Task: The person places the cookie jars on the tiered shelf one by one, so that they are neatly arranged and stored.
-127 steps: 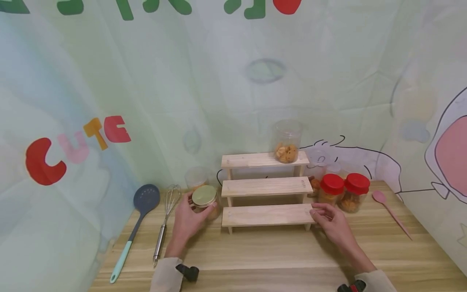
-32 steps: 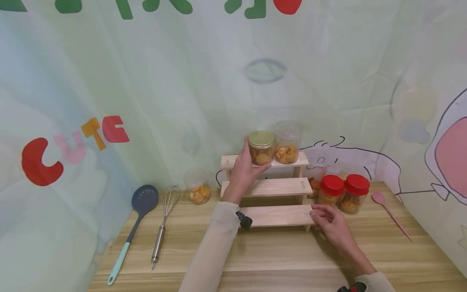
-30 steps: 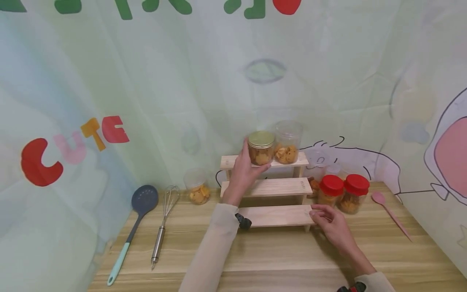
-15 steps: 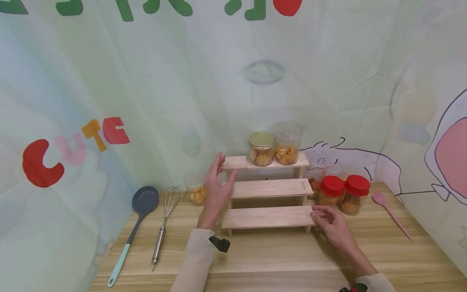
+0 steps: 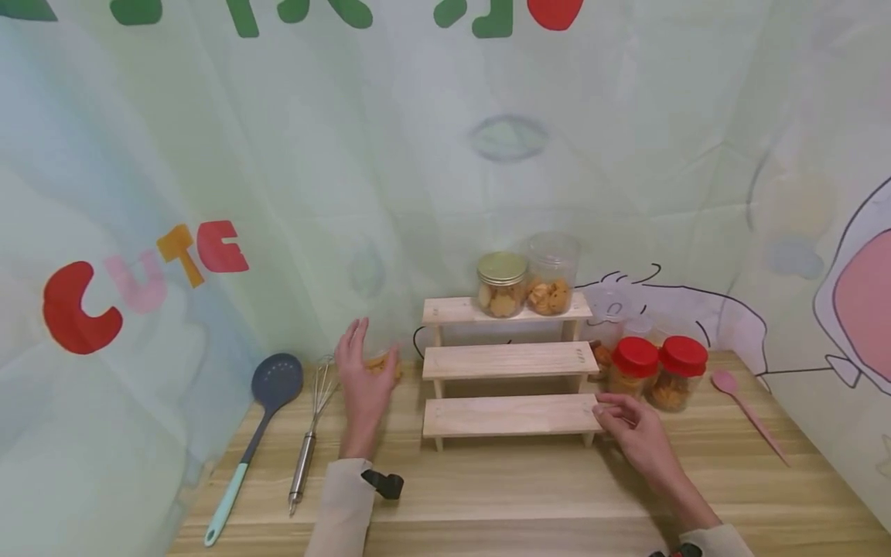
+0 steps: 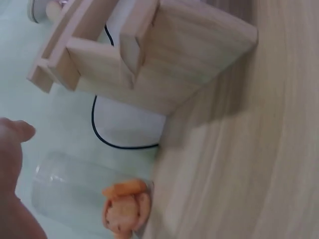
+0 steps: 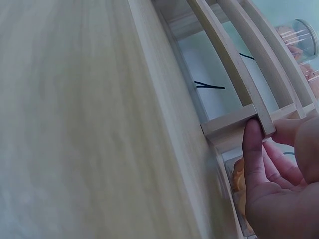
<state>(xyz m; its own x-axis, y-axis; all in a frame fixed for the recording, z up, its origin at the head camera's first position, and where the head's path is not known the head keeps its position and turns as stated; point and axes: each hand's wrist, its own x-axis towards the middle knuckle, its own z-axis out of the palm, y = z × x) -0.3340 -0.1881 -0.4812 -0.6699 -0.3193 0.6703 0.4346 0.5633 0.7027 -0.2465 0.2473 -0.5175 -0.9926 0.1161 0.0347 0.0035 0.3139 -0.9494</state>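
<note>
At the rack (image 5: 508, 361), your right grip (image 5: 635, 435) pinches its edge, likely steadying it; left grip (image 5: 365, 391) empty near the jar (image 6: 89, 196).

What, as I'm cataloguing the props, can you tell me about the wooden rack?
The rack is pale, wood-looking, with three plank tiers stepping up toward the back on side supports. It stands upright on the table. The top tier carries a gold-lidded jar and a clear jar. The right hand pinches the bottom tier at its right end.
</note>
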